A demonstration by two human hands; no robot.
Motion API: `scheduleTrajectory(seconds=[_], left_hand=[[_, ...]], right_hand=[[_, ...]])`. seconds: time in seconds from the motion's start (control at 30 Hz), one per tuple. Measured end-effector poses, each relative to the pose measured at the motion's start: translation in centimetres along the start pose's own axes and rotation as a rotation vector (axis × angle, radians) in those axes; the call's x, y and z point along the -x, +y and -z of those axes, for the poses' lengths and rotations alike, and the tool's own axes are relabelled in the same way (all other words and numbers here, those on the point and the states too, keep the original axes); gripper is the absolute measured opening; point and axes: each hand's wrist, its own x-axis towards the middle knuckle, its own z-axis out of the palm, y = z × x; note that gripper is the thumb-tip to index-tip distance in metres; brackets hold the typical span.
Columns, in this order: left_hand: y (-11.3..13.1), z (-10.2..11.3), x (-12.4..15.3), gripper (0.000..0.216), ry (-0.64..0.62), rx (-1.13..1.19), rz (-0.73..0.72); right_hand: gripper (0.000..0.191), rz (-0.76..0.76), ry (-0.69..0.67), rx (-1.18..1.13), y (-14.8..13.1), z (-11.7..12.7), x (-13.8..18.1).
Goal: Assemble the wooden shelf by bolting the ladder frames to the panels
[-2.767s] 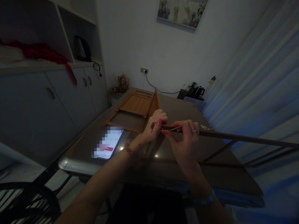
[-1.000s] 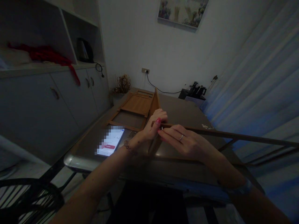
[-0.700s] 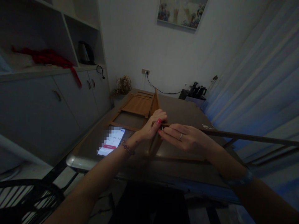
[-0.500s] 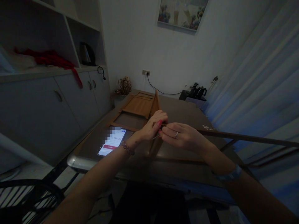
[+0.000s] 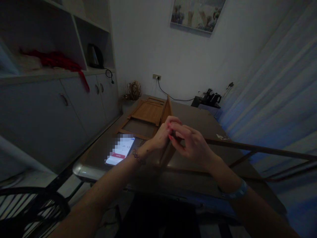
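Observation:
My left hand [image 5: 162, 134] grips the corner where a long dark wooden rail [image 5: 247, 147] meets an upright wooden panel [image 5: 166, 114]. My right hand [image 5: 190, 143] is curled right against it at the same joint, fingers bent around something small that I cannot make out in the dim light. The rail runs off to the right, above the table [image 5: 198, 122]. A flat wooden frame with slats [image 5: 146, 114] lies on the table behind the hands.
A lit phone [image 5: 120, 149] lies on the table near its left front corner. White cabinets [image 5: 61, 105] with a kettle [image 5: 93, 56] and red cloth [image 5: 56, 59] stand at left. Curtains [image 5: 272, 92] hang at right. A dark chair [image 5: 29, 208] is at lower left.
My right hand has turned from lying flat along the rail to curling up against the joint beside my left hand. A thin metal piece seen earlier is no longer visible.

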Motion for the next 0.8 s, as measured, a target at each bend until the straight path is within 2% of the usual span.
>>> scheduleTrajectory(seconds=[0.07, 0.13, 0.2, 0.3, 0.43, 0.53, 0.67, 0.8], left_hand=[[0.0, -0.2, 0.0, 0.057, 0.024, 0.002, -0.014], [0.0, -0.3, 0.0, 0.057, 0.016, 0.017, -0.017], [0.0, -0.6, 0.0, 0.057, 0.003, 0.045, -0.003], [-0.3, -1.0, 0.1, 0.054, 0.010, 0.120, 0.055], [-0.7, -1.4, 0.3, 0.048, 0.067, 0.174, 0.075], [-0.8, -1.2, 0.3, 0.041, 0.068, 0.192, 0.050], [-0.7, -0.9, 0.2, 0.039, 0.064, 0.248, 0.027], [-0.7, -0.8, 0.1, 0.039, 0.068, 0.244, 0.035]], right_hand=[[0.036, -0.018, -0.056, -0.051, 0.1, 0.3, -0.2], [0.028, -0.038, -0.108, -0.032, 0.2, 0.8, -0.2], [0.025, -0.072, -0.068, 0.040, 0.2, 1.4, -0.2], [0.033, -0.094, 0.003, 0.205, 0.3, 2.1, 0.1], [0.047, 0.057, -0.092, 0.437, 0.8, 2.9, 1.0], [0.042, 0.126, -0.068, 0.564, 1.2, 3.4, 1.8], [0.019, 0.172, 0.020, 0.576, 1.1, 3.7, 2.2], [0.028, 0.099, -0.020, 0.483, 0.3, 3.3, 2.2]])
